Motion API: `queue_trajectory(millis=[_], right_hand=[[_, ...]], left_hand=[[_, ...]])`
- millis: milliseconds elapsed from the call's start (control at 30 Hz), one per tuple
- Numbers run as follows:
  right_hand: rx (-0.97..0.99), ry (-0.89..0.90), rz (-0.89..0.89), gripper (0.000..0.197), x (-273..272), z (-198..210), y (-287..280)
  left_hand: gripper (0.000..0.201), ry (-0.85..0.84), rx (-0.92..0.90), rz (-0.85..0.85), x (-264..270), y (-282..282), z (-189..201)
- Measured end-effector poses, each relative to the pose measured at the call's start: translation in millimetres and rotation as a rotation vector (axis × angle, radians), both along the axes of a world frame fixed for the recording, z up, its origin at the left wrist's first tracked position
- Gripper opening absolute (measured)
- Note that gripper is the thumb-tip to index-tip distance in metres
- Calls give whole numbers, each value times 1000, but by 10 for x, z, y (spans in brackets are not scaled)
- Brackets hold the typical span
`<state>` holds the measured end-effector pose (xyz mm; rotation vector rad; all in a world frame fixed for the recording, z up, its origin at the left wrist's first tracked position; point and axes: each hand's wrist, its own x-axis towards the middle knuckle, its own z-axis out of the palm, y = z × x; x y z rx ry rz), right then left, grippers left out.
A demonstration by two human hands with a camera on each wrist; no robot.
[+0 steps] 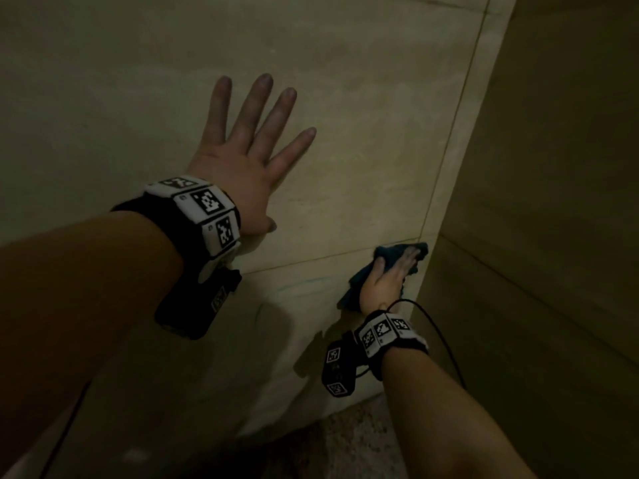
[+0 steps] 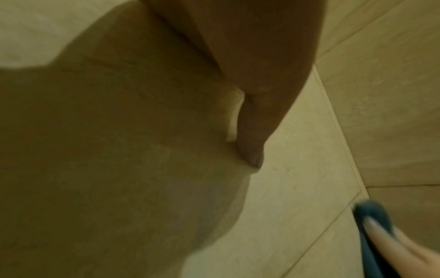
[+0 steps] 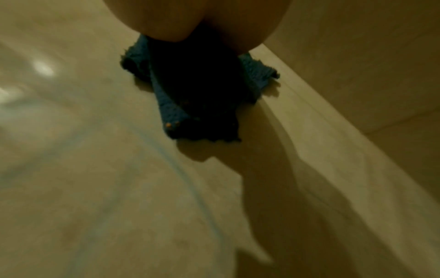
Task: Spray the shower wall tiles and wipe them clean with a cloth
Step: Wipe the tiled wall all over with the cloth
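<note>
The beige shower wall tiles (image 1: 345, 98) fill most of the head view. My left hand (image 1: 242, 146) lies flat on the wall with its fingers spread and holds nothing; its thumb (image 2: 252, 131) shows in the left wrist view. Lower right, near the corner, my right hand (image 1: 390, 274) presses a dark blue cloth (image 1: 394, 251) against the wall with straight fingers (image 2: 393, 242). The cloth (image 3: 197, 94) bunches under the palm (image 3: 214, 22), its frayed edges sticking out. Faint bluish wet streaks (image 3: 181, 175) curve across the tile below it. No spray bottle is in view.
A second tiled wall (image 1: 553, 167) meets this one in a corner just right of the cloth. A horizontal grout line (image 1: 311, 261) runs at the cloth's height. The speckled floor (image 1: 345, 437) lies below. A black cable (image 1: 446, 337) loops off my right wristband.
</note>
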<state>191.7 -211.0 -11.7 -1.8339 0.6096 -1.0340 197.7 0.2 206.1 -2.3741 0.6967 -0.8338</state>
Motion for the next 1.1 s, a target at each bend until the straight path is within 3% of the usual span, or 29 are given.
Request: queue_trajectory(millis=[200, 367, 700, 933, 1100], right_hand=[[95, 102, -27, 62, -51, -334, 59], [196, 153, 3, 61, -70, -331, 107], [-58, -152, 62, 62, 44, 140, 489], [-39, -154, 11, 66, 49, -81, 482], [24, -57, -26, 61, 27, -404, 451]], left_hand=[[129, -23, -2, -40, 19, 20, -17], [130, -46, -11, -53, 48, 22, -49], [130, -85, -4, -66, 56, 33, -62], [129, -111, -2, -82, 46, 34, -84], [130, -129, -1, -107, 87, 39, -102]])
